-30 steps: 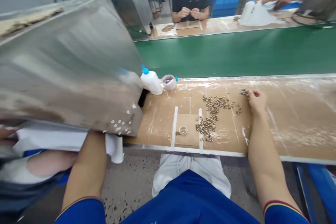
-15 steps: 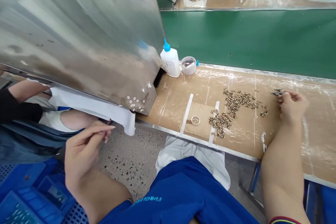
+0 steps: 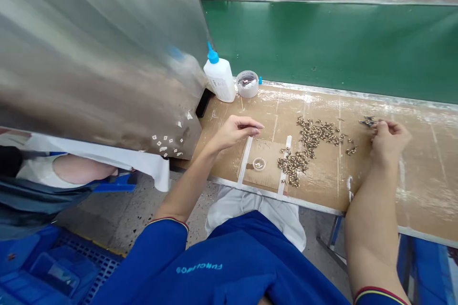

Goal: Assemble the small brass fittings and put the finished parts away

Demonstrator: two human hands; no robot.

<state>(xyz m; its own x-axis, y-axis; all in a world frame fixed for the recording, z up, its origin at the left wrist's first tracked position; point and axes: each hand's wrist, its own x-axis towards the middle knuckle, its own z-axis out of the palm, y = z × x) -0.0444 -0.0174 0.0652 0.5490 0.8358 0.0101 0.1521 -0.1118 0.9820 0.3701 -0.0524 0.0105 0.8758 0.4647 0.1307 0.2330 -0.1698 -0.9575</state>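
My left hand (image 3: pixel 238 132) hovers over the near left of the cardboard-covered table, thumb and fingertips pressed together; anything between them is too small to make out. Below it, a small clear cup (image 3: pixel 259 164) with a whitish substance inside sits on a taped cardboard piece (image 3: pixel 265 178). My right hand (image 3: pixel 391 139) rests at the right with curled fingers, touching or close beside a little cluster of dark, bluish and gold parts (image 3: pixel 367 121). What its fingertips grip is hidden. Between the hands spreads a pile of small gold-coloured metal parts (image 3: pixel 310 145).
A white bottle with a blue nozzle (image 3: pixel 221 80) and a tape roll (image 3: pixel 247 84) stand at the back left, beside a large metal housing (image 3: pixel 107 57). A green belt (image 3: pixel 329 47) runs behind. Another person's leg (image 3: pixel 82 171) and blue crates (image 3: pixel 53 267) are at left.
My left hand has swung from beyond the table's left end to above the table near the cup. My right hand stays by the same small cluster. The view has shifted slightly.
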